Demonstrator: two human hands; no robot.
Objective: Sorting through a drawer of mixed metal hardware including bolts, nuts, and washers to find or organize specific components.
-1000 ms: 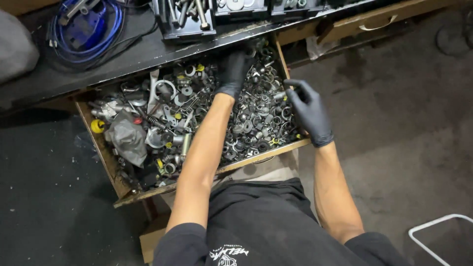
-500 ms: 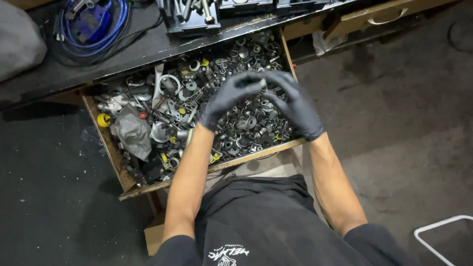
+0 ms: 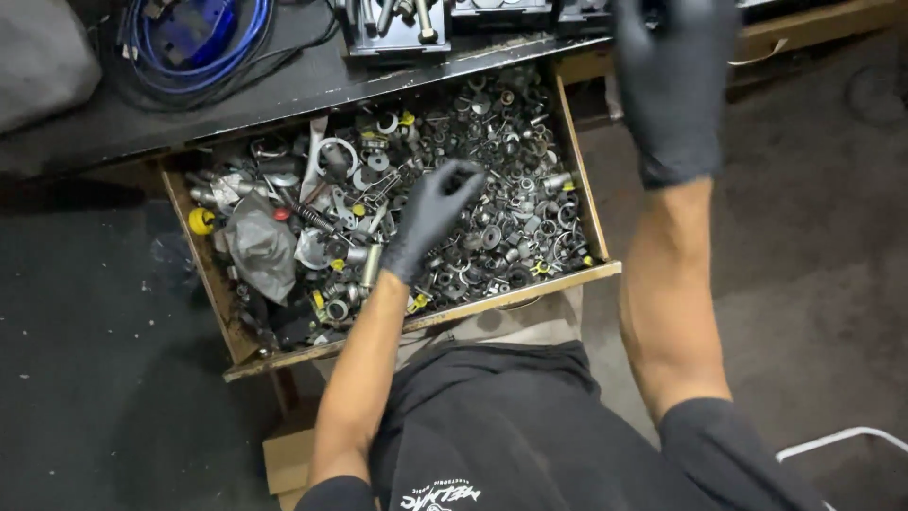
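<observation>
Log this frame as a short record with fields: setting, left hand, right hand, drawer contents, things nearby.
Setting: open wooden drawer under a dark bench, seen from above
Left hand: black glove, fingers curled over the metal parts; whether it grips one cannot be told
Right hand: black glove, raised beside the drawer, nothing visible in it
Drawer contents: washers, rings, bolts, grey bag, yellow cap
Nearby: blue cable coil on the bench

Blue cable coil, grey rag

no pkgs, labels, signs or screens to be seen.
</observation>
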